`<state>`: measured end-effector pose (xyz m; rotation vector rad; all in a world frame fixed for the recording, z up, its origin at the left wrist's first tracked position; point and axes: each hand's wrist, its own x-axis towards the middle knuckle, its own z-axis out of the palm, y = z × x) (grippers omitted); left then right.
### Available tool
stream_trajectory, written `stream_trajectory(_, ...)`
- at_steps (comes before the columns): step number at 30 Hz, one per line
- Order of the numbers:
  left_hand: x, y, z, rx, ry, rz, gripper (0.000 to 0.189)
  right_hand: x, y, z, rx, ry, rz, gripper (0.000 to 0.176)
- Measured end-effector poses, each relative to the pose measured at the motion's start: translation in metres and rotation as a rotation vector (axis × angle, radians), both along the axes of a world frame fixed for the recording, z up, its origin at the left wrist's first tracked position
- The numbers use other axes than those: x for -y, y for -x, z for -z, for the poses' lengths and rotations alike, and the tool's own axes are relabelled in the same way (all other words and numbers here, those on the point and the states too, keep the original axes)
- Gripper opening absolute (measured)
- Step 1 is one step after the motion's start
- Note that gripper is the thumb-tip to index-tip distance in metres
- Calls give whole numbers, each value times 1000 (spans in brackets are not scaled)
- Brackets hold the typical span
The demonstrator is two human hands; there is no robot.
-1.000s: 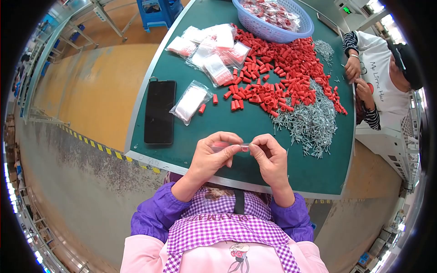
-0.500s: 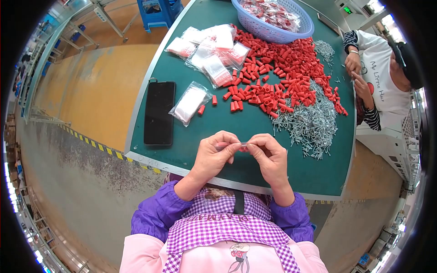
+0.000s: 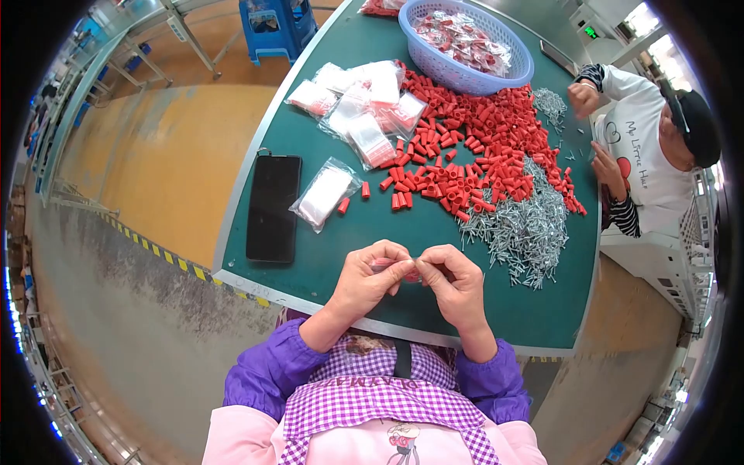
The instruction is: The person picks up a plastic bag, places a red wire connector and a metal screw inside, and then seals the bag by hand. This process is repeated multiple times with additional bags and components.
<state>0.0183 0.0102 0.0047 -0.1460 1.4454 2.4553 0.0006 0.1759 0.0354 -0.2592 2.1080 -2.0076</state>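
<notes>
Both my hands meet over the front edge of the green table, pinching a small clear plastic bag (image 3: 413,274) with something red in it. My left hand (image 3: 370,277) is closed on the bag's left side, and my right hand (image 3: 453,285) grips its upper right edge between thumb and finger. Much of the bag is hidden by my fingers. Beyond my hands lie a pile of red plastic caps (image 3: 465,167) and a heap of silver screws (image 3: 515,236). A stack of clear bags (image 3: 324,194) lies to the left, with two loose red caps beside it.
A black phone (image 3: 273,209) lies at the table's left edge. More bags (image 3: 370,143) sit behind it. A lilac basket (image 3: 434,58) of filled bags stands at the back. On the right, a co-worker (image 3: 647,151) sits near a smaller screw pile (image 3: 550,107).
My hands have drawn closer together along the bag's edge. The co-worker's hands have moved apart, one of them lifted. The view has shifted slightly, showing more of the table's far end.
</notes>
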Motion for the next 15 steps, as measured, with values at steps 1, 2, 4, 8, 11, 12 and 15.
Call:
stream_trajectory(1, 1, 1, -2, 37, -22, 7, 13, -2, 4, -3, 49, -36, -20, 4)
stream_trajectory(2, 2, 1, -4, 73, -44, 15, 16, -3, 8, -7, 97, -73, -40, 4)
stream_trajectory(4, 4, 5, -5, 97, -119, -1, 20, -2, 27, -19, 15, -74, 28, 5)
stream_trajectory(8, 2, 13, 0, 88, -327, -113, 24, 1, 109, -63, -369, -35, 308, 10)
stream_trajectory(11, 6, 19, -2, 120, -412, -159, 29, 12, 146, -92, -451, 174, 329, 19)
stream_trajectory(12, 5, 20, -9, 135, -425, -200, 30, 9, 145, -95, -442, 94, 267, 21)
stream_trajectory(15, 10, 21, -8, 140, -444, -266, 33, 21, 113, -74, -336, -56, 91, 19)
